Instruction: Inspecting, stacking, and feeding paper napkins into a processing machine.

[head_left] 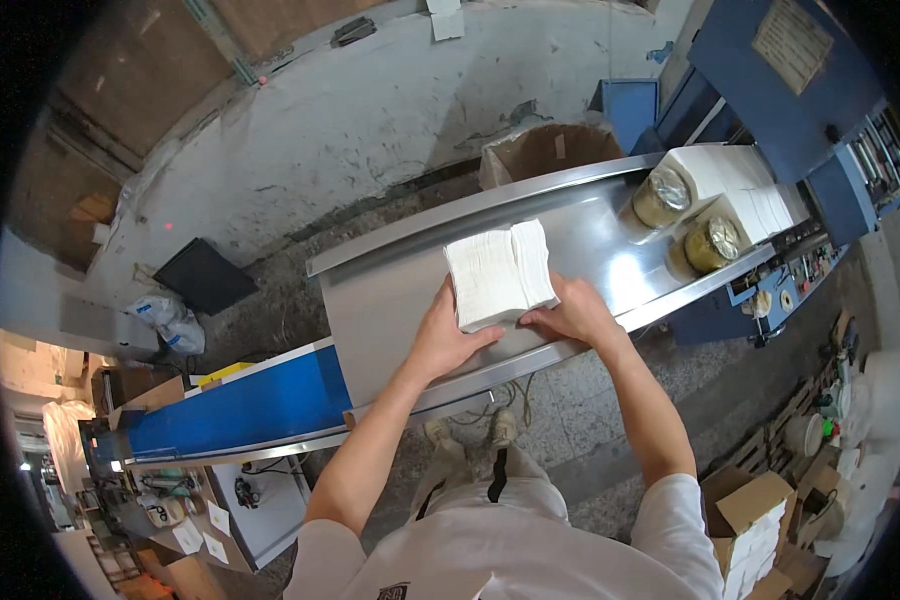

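A thick stack of white paper napkins (490, 268) is held between my two hands over the steel chute (380, 325). My left hand (444, 338) presses on its left side, with the thumb along the near edge. From the right, my right hand (578, 312) grips the opposite side, its thumb also at the near edge. A slightly separated portion makes up the right part of the stack. Fingers on the far sides are partly hidden by the napkins. Up the chute to the right stand two jar-like containers (660, 195) with shiny tops, against more white napkin stacks (735, 175).
A blue conveyor belt (240, 408) joins the chute's left end. Blue machinery (770, 70) rises at the far right. An open cardboard box (540, 155) stands behind the chute's raised rim. More boxes (755, 505) sit at the lower right. A black panel (205, 277) lies on the floor.
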The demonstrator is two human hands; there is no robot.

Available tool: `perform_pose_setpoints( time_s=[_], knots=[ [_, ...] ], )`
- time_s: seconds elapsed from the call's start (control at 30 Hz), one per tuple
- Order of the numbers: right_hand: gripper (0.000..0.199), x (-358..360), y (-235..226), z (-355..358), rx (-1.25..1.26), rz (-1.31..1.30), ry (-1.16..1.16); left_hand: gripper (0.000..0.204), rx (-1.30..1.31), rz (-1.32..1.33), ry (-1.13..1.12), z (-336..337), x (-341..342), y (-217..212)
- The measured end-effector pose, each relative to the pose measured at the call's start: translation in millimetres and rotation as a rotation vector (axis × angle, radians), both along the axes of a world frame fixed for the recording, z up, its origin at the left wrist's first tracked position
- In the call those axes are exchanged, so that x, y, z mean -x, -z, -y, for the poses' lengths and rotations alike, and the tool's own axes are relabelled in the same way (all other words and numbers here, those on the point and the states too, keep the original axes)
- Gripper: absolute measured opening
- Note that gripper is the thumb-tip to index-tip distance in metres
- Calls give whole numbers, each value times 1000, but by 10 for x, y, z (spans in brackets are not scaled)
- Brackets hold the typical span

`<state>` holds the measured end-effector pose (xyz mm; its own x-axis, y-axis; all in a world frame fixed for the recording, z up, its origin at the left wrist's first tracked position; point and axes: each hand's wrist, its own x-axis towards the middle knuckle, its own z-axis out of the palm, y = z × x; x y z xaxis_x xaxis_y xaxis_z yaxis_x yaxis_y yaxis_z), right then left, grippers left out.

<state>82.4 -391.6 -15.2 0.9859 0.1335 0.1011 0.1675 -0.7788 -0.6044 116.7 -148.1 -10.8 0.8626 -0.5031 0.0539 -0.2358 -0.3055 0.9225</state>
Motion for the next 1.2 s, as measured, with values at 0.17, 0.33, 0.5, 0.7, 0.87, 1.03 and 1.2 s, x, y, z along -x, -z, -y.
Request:
perform_pose_setpoints(
  time_s=[0.17,0.33,0.5,0.7,0.87,1.03,1.2],
  knots=[
    [78,36,-78,2,-214,-131,-48,83,128,-78,-10,23,14,-11],
    [78,-105,209,18,-917,-201,215,61,409,-483,-161,179,-108,136],
    [73,-186,164,-296,-1257,-417,165,71,510,-638,-290,362,-174,66],
    [70,-197,96,-654,-1136,-310,87,71,600,-577,-318,403,-205,229],
    [86,-58,47,-748,-551,-101,96,66,727,-806,-199,157,-122,167],
    [75,199,-826,-847,-231,61,-125,64,976,-983,-113,-189,18,52],
    [80,159,-1124,-796,-85,204,-167,64,1157,-1063,-81,-314,116,143]
  ],
)
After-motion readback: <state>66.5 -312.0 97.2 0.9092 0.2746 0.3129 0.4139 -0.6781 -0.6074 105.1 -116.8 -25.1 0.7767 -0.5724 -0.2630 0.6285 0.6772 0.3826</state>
